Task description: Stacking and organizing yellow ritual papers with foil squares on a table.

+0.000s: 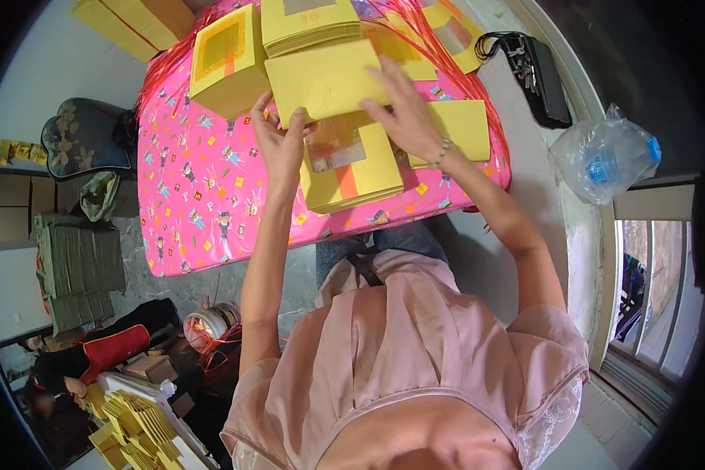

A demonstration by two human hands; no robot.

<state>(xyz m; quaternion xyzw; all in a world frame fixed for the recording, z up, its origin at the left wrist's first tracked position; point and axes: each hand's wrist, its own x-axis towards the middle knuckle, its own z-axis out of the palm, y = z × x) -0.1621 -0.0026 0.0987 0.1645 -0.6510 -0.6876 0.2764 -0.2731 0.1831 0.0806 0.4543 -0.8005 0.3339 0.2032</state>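
My left hand (280, 141) grips a plain yellow sheet of paper (321, 82) by its near left corner, thumb on top and fingers at the edge. My right hand (403, 110) is spread at the sheet's right end, its fingertips slightly blurred. Whether the sheet is single or several together cannot be made out. Just below it lies a stack of yellow paper (352, 168) with a silvery square and an orange stripe. A taller yellow stack (231, 59) stands to the left. Another stack (309, 31) sits behind the sheet. Plain yellow paper (460, 131) rests under my right wrist.
A pink patterned cloth (188, 204) covers the table. Red plastic strands (466, 66) run along its right edge. A black pouch with keys (536, 78) and a bagged plastic bottle (607, 160) lie on the ledge to the right. A chair back (82, 137) stands left.
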